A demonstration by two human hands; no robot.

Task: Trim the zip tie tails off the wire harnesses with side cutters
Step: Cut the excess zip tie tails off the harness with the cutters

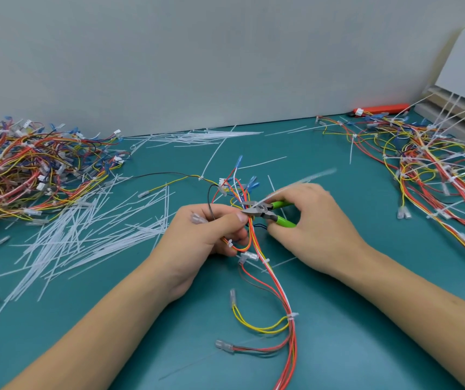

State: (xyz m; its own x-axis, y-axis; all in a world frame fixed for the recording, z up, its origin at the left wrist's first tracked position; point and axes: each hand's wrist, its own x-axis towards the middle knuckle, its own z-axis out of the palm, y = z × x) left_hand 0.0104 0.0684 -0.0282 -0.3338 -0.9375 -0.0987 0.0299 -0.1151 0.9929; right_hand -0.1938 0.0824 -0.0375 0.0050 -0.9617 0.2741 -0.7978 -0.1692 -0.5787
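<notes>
Trailing toward the camera, the orange, yellow and white wire harness (280,294) runs up the teal bench mat (366,319) into both hands. At far left lies a tangled heap of multicoloured harnesses (25,170), then a scatter of translucent white cut zip tie tails (90,235). Next, the left hand (211,235) pinches the bundle, thumb just beside the green-handled side cutters (267,212), which the right hand (307,229) grips, jaws parted around a long white zip tie tail (310,177). Cutting so close risks nicking insulation or the thumb. Untrimmed harnesses (428,164) wait far right.
</notes>
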